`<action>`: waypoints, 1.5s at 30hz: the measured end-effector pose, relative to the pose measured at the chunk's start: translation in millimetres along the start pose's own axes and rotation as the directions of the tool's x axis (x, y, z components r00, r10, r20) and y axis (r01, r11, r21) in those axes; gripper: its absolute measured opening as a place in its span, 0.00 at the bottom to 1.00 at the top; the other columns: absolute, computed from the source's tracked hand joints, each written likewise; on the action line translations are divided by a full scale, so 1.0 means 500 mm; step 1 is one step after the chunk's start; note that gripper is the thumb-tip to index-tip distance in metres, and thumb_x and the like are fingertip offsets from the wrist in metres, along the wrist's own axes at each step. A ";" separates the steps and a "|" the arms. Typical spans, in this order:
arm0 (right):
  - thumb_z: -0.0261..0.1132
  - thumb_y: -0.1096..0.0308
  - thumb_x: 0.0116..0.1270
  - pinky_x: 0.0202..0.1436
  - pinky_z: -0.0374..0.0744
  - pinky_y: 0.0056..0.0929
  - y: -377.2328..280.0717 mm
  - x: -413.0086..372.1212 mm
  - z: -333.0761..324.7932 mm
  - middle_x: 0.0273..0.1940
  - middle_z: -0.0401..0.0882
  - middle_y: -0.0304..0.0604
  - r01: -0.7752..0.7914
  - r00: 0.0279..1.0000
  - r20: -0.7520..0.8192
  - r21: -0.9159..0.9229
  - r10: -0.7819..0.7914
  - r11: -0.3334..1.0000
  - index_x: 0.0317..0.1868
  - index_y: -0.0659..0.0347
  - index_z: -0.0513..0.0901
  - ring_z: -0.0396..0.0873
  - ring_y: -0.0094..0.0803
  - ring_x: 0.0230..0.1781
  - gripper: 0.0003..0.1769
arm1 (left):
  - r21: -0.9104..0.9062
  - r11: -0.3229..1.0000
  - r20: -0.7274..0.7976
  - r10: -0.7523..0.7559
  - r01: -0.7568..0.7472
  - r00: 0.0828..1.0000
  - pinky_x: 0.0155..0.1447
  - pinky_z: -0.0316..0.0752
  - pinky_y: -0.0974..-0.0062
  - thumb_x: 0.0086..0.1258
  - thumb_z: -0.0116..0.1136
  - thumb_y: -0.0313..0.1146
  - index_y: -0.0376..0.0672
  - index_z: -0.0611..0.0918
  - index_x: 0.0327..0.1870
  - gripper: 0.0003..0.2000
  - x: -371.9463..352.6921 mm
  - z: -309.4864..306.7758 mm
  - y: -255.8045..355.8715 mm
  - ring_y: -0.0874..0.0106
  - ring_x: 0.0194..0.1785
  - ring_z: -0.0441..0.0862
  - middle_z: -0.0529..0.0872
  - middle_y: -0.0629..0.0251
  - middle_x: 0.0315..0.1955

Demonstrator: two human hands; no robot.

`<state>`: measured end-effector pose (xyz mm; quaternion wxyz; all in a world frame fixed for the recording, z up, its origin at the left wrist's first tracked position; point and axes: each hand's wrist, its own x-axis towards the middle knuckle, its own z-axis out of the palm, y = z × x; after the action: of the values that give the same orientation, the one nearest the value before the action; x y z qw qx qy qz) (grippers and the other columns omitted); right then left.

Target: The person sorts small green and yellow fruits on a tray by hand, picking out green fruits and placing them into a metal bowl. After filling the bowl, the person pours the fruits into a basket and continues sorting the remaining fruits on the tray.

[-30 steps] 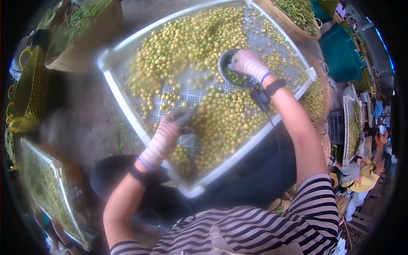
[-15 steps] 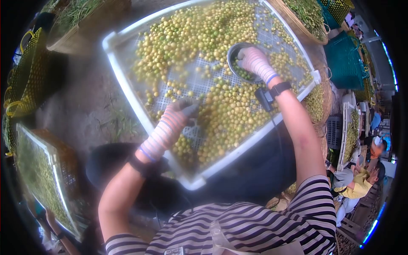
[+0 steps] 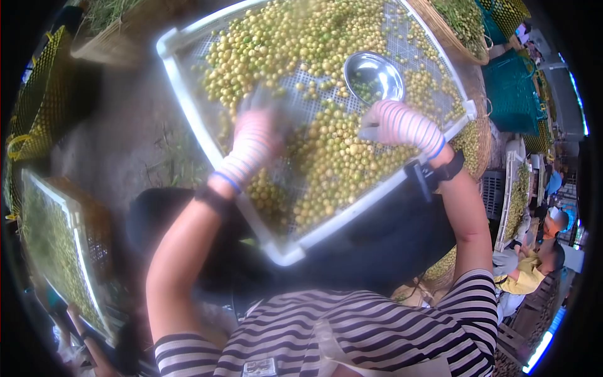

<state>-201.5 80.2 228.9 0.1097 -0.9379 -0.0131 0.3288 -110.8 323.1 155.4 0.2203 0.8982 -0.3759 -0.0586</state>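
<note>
A white mesh tray [image 3: 182,94] holds a spread of small round yellow-green fruits [image 3: 339,144]. My left hand [image 3: 254,129], in a striped glove, is over the fruits on the tray's left side; its fingers are smeared by motion. My right hand [image 3: 399,125], gloved the same way, is low over the fruits right of the middle. Its fingers are bent and close together, and whatever lies between them is hidden. Just beyond it a shiny metal bowl [image 3: 386,78] rests tilted on the tray, with some green fruits inside.
Woven baskets [image 3: 103,44] of greenery stand beyond the tray. Green baskets [image 3: 515,91] are at the right. Another fruit-filled tray [image 3: 66,207] stands at the left, with a person's arm [image 3: 88,336] below it. People work at the far right, one in a yellow top [image 3: 526,274].
My right hand has left the bowl and moved down and right to the fruits. My left hand has moved up, away from the tray's near part. The bowl's inside now shows.
</note>
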 end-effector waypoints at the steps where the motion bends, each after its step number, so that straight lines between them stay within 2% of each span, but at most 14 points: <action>1: 0.59 0.68 0.59 0.39 0.77 0.38 -0.001 0.020 0.026 0.30 0.79 0.52 -0.017 0.999 -0.051 -0.130 0.010 0.991 0.34 0.59 0.82 0.79 0.47 0.30 0.07 | -0.002 1.000 -0.002 -0.006 0.006 1.000 0.64 0.64 0.58 0.58 0.62 0.37 0.49 0.76 0.54 0.21 0.007 0.000 0.000 0.51 0.63 0.66 0.67 0.48 0.61; 4: 0.58 0.67 0.59 0.54 0.74 0.42 -0.043 0.082 0.064 0.52 0.74 0.54 0.155 0.843 -0.505 -0.096 -0.183 0.983 0.51 0.58 0.76 0.73 0.49 0.52 0.19 | 0.098 0.993 0.373 -0.097 0.065 0.923 0.71 0.51 0.52 0.57 0.61 0.45 0.54 0.70 0.62 0.28 0.035 -0.021 0.013 0.47 0.70 0.52 0.59 0.50 0.67; 5: 0.57 0.65 0.60 0.57 0.72 0.42 -0.055 0.114 0.080 0.58 0.70 0.53 0.183 0.763 -0.602 -0.148 -0.235 0.972 0.55 0.56 0.75 0.71 0.49 0.56 0.21 | 0.185 0.981 0.291 -0.005 -0.052 0.957 0.71 0.48 0.49 0.58 0.60 0.47 0.55 0.70 0.62 0.28 0.012 0.012 0.002 0.47 0.71 0.51 0.59 0.50 0.67; 9: 0.59 0.63 0.59 0.57 0.72 0.44 -0.086 0.154 0.095 0.58 0.70 0.55 0.089 0.703 -0.661 -0.285 -0.263 0.954 0.55 0.56 0.74 0.71 0.49 0.57 0.21 | -0.083 0.992 0.569 0.124 -0.093 0.813 0.71 0.48 0.50 0.59 0.58 0.48 0.55 0.74 0.59 0.25 -0.045 -0.024 0.056 0.48 0.71 0.50 0.60 0.51 0.67; 11: 0.59 0.64 0.58 0.54 0.75 0.44 -0.104 0.128 0.045 0.52 0.76 0.54 -0.035 0.997 -0.072 -0.202 0.020 0.979 0.52 0.56 0.77 0.76 0.49 0.50 0.19 | -0.242 0.965 0.596 0.227 -0.097 0.770 0.71 0.52 0.54 0.60 0.58 0.47 0.54 0.76 0.57 0.23 -0.050 -0.025 0.034 0.48 0.70 0.53 0.60 0.52 0.67; 14: 0.59 0.64 0.58 0.50 0.77 0.45 -0.123 0.162 0.013 0.43 0.80 0.52 0.026 0.996 -0.080 -0.176 -0.040 0.984 0.48 0.55 0.80 0.80 0.50 0.43 0.17 | 0.174 0.980 0.279 0.043 -0.095 0.959 0.68 0.57 0.53 0.58 0.60 0.44 0.53 0.73 0.60 0.26 -0.003 -0.062 0.006 0.48 0.69 0.56 0.59 0.49 0.67; 15: 0.59 0.65 0.58 0.54 0.75 0.44 -0.161 0.184 -0.020 0.51 0.76 0.53 0.013 0.997 -0.070 -0.131 -0.022 0.991 0.51 0.55 0.78 0.76 0.49 0.51 0.19 | 0.262 0.965 0.108 -0.005 -0.024 0.994 0.68 0.56 0.51 0.58 0.60 0.44 0.54 0.70 0.62 0.28 0.016 -0.065 -0.022 0.48 0.69 0.55 0.59 0.48 0.67; 16: 0.59 0.67 0.57 0.58 0.72 0.42 -0.170 0.208 -0.003 0.61 0.66 0.52 0.117 0.866 -0.461 -0.187 -0.192 0.975 0.57 0.53 0.73 0.69 0.47 0.60 0.24 | 0.253 0.966 0.087 -0.081 0.056 0.993 0.69 0.54 0.50 0.58 0.60 0.44 0.54 0.68 0.64 0.30 0.031 -0.070 -0.045 0.48 0.70 0.53 0.58 0.48 0.67; 17: 0.59 0.67 0.57 0.63 0.68 0.44 -0.178 0.256 -0.017 0.68 0.54 0.52 0.097 0.890 -0.398 -0.310 -0.222 0.946 0.64 0.49 0.66 0.61 0.50 0.65 0.31 | 0.247 0.960 0.061 -0.155 0.136 0.986 0.70 0.52 0.50 0.58 0.60 0.44 0.55 0.65 0.65 0.32 0.042 -0.074 -0.064 0.48 0.71 0.51 0.57 0.47 0.67; 22: 0.55 0.75 0.59 0.62 0.69 0.49 -0.198 0.265 0.038 0.70 0.48 0.56 0.137 0.912 -0.326 -0.334 -0.251 0.933 0.69 0.44 0.59 0.53 0.57 0.69 0.36 | 0.305 0.952 0.346 -0.118 0.007 0.931 0.69 0.49 0.41 0.56 0.62 0.46 0.55 0.67 0.64 0.32 -0.040 -0.054 -0.052 0.48 0.72 0.47 0.54 0.55 0.69; 27: 0.56 0.77 0.54 0.53 0.77 0.40 -0.198 0.150 0.045 0.62 0.66 0.50 0.240 0.968 -0.017 -0.246 -0.251 0.939 0.54 0.44 0.78 0.74 0.48 0.55 0.26 | 0.178 0.977 0.703 -0.040 -0.121 0.710 0.66 0.54 0.42 0.56 0.61 0.42 0.55 0.74 0.58 0.25 -0.095 -0.104 -0.004 0.49 0.70 0.54 0.65 0.59 0.64; 31: 0.58 0.70 0.58 0.46 0.78 0.38 -0.139 0.222 -0.011 0.36 0.82 0.48 0.048 0.919 -0.395 0.143 0.012 0.989 0.41 0.51 0.84 0.80 0.44 0.38 0.12 | 0.060 0.991 0.849 0.012 -0.118 0.528 0.60 0.67 0.56 0.53 0.60 0.36 0.52 0.82 0.47 0.17 -0.083 -0.110 -0.017 0.58 0.58 0.73 0.78 0.60 0.52; 36: 0.59 0.65 0.62 0.49 0.76 0.39 -0.188 0.324 -0.059 0.44 0.80 0.44 0.029 0.863 -0.501 -0.076 -0.063 0.997 0.43 0.50 0.82 0.79 0.43 0.42 0.10 | 0.002 0.997 0.581 0.064 -0.080 0.811 0.39 0.77 0.64 0.52 0.57 0.29 0.47 0.84 0.38 0.11 -0.066 -0.138 -0.048 0.55 0.33 0.82 0.83 0.55 0.24; 45: 0.58 0.68 0.58 0.48 0.77 0.39 -0.237 0.331 -0.092 0.41 0.82 0.49 -0.135 0.989 -0.096 -0.251 0.114 0.959 0.44 0.54 0.82 0.80 0.44 0.41 0.14 | -0.023 1.000 0.573 -0.005 0.022 0.820 0.34 0.77 0.63 0.54 0.53 0.27 0.36 0.83 0.28 0.07 -0.060 -0.158 -0.077 0.56 0.30 0.82 0.83 0.52 0.23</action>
<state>-37.5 202.7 187.8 -0.0330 -0.9557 0.0081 0.2923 -85.5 395.8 207.3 0.1096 0.8385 -0.4177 -0.3324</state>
